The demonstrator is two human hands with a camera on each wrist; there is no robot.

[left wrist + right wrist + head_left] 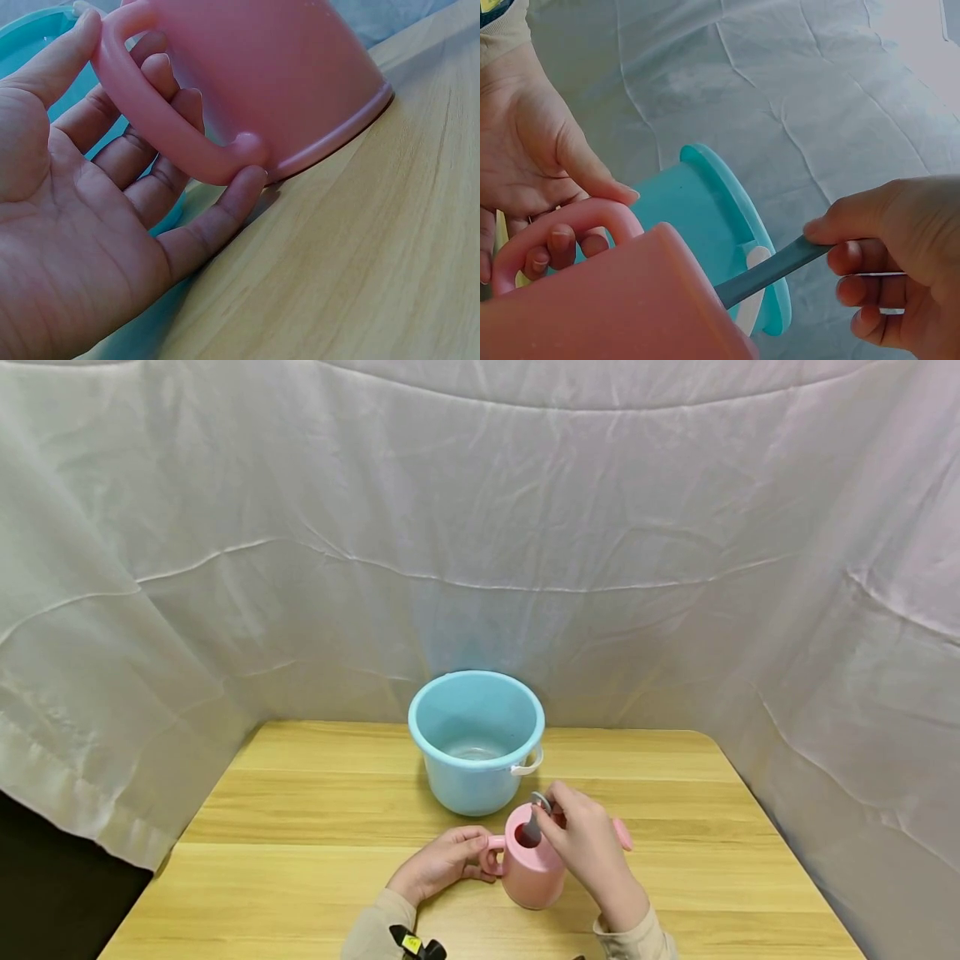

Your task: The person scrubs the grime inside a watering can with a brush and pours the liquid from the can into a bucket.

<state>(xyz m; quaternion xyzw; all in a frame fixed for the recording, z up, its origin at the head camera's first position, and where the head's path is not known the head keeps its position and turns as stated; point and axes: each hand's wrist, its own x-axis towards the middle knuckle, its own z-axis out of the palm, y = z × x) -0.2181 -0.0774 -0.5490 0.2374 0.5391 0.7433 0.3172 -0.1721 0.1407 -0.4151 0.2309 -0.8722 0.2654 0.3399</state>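
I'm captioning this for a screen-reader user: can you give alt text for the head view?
A left hand grips the handle of a pink cup on a wooden table while the right hand holds a grey utensil dipped into it. A light blue bucket stands just behind, before white draped cloth.

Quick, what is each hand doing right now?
Left hand: fingers through the pink cup handle, holding it.
Right hand: pinching a grey spoon handle that dips into the cup.

Head view looks down from afar; wrist views closely share the cup [300, 82].
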